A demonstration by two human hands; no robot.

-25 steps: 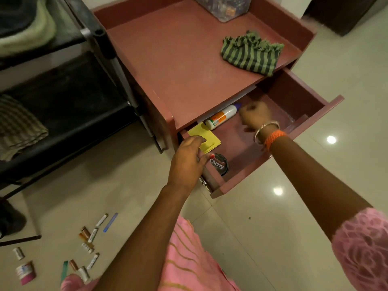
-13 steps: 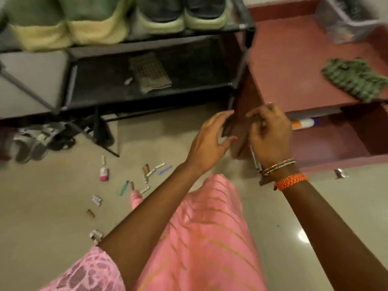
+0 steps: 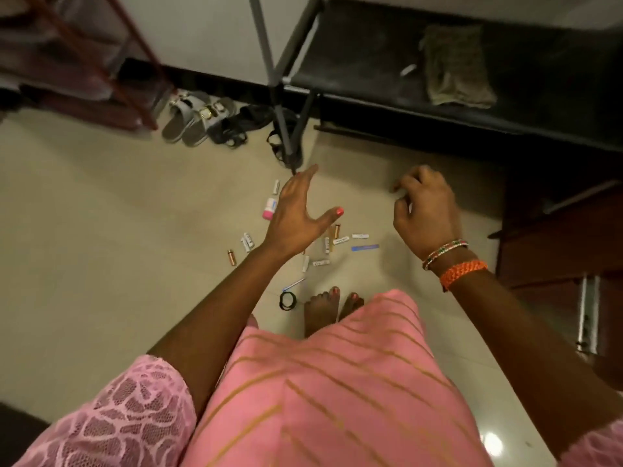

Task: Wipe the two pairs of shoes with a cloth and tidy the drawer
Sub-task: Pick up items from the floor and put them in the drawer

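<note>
Head view, looking straight down at the floor (image 3: pixel 101 264).

Left hand (image 3: pixel 296 214): positioned at centre frame, above the floor. Grip wide: fingers straight and extended toward 12 o'clock, thumb spread toward 3 o'clock. It holds nothing.

Right hand (image 3: pixel 426 210): positioned at 3 o'clock from the left hand, well apart from it. Fingers loosely curled, pointing toward 10 o'clock. Nothing is visible in the grip. Bangles and an orange band (image 3: pixel 463 271) sit on the wrist.

Small items (image 3: pixel 337 244): batteries and short tubes lie scattered on the floor beneath and between the two hands. A pink-capped bottle (image 3: pixel 269 208) lies just beside the left hand at its 9 o'clock. A blue strip (image 3: pixel 365 247) lies at the 3 o'clock edge of the scatter. A black ring (image 3: pixel 287 301) lies at 6 o'clock of the scatter, near the bare feet (image 3: pixel 323 308).

Shoes: one pair of grey sandals (image 3: pixel 195 119) and dark sandals (image 3: pixel 236 129) beside it rest on the floor at 11 o'clock, by the leg of the black rack (image 3: pixel 371 62).

Cloth: a folded olive cloth (image 3: pixel 455 65) lies flat on the rack shelf at 1 o'clock.

Drawer: the reddish-brown cabinet (image 3: pixel 556 251) occupies the 3 o'clock edge. The drawer interior is out of frame.
</note>
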